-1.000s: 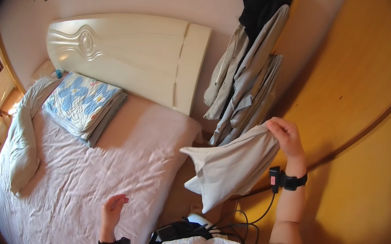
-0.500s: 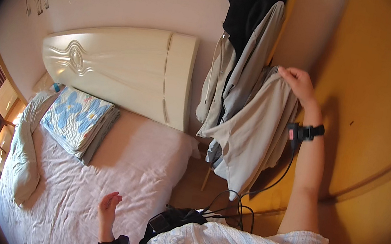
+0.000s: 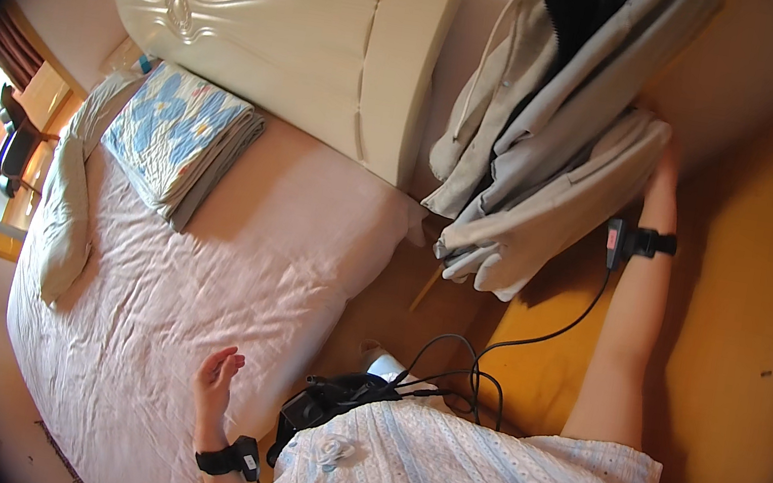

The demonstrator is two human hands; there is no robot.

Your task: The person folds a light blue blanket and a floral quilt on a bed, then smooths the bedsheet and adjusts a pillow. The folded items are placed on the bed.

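Note:
At the upper right, my right hand (image 3: 664,168) is raised against the top of a pair of light grey trousers (image 3: 566,208); the cloth covers most of its fingers. The trousers hang down toward the lower left, beside other garments. Just left of them are a grey garment (image 3: 565,118) and a beige hooded jacket (image 3: 496,98) with a drawstring. A black garment (image 3: 591,12) hangs above and behind. Low over the bed edge, my left hand (image 3: 213,384) is empty, its fingers loosely bent and apart. Both wrists wear black straps with small devices.
A bed (image 3: 308,230) with a pink sheet and a cream headboard (image 3: 277,35) fills the left. On it lie a folded blue floral quilt (image 3: 173,135) and a pale green pillow (image 3: 74,195). A yellow wooden surface (image 3: 744,325) stands right. Black cables (image 3: 476,375) loop before my body.
My right hand has moved up and away with the trousers, closer to the other hanging clothes. The view has tipped downward and nearer to them. My left hand stays much the same.

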